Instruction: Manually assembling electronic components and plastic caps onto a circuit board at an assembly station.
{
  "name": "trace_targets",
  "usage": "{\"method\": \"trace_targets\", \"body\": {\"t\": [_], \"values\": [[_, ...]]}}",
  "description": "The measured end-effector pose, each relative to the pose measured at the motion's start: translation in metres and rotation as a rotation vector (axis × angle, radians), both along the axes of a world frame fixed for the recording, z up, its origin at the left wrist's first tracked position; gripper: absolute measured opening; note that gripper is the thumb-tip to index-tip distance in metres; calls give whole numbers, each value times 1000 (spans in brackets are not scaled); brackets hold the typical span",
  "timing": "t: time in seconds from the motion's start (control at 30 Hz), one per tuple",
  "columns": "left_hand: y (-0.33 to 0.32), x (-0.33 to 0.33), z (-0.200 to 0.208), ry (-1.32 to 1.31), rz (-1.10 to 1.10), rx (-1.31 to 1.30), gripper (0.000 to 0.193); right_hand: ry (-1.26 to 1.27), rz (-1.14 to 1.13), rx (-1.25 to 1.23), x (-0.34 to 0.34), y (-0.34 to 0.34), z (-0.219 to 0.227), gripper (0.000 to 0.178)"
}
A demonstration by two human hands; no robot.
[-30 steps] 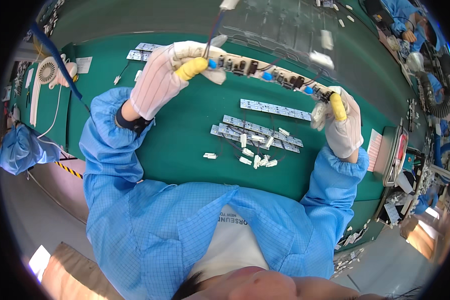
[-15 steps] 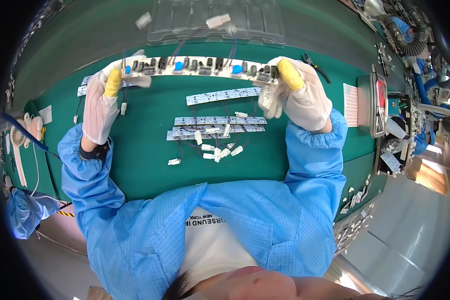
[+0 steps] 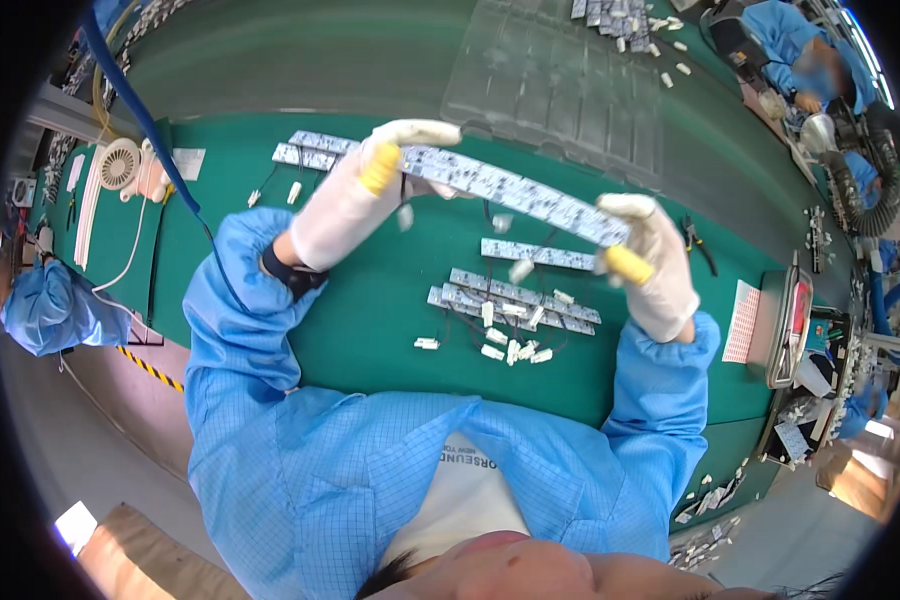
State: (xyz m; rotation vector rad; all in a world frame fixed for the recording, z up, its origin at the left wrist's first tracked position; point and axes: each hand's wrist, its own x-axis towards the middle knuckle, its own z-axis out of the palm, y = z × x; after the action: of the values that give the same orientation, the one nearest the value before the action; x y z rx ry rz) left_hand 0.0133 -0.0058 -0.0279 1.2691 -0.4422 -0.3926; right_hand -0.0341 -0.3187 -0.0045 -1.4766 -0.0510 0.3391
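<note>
Green mat (image 3: 370, 330), long flat circuit strip (image 3: 510, 190), gloved hands

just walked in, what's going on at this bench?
A person in a blue cleanroom coat and white gloves holds a long strip of circuit boards up over the green bench mat, left hand gripping one end and right hand the other. On the mat below lie more board strips and loose small white connectors. A clear plastic tray sits at the far side, and a small white fan to the left.
</note>
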Motion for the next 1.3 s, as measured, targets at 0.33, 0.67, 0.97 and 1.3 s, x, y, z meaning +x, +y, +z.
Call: {"method": "trace_targets", "body": {"t": [0.33,0.67,0.97,1.3], "values": [[144,71,-41,-229,499,896,19,-680,203,-1398,-8,-19,-39,39],[-7,-4,21,120,-176,-131,69,-859,-141,-731,-14,3,13,26],[-21,-19,9,26,-100,-177,45,-953,-145,-946,-10,9,14,69],[-12,-17,22,-126,-7,204,57,-213,-242,-332,-14,-6,22,31]]}}
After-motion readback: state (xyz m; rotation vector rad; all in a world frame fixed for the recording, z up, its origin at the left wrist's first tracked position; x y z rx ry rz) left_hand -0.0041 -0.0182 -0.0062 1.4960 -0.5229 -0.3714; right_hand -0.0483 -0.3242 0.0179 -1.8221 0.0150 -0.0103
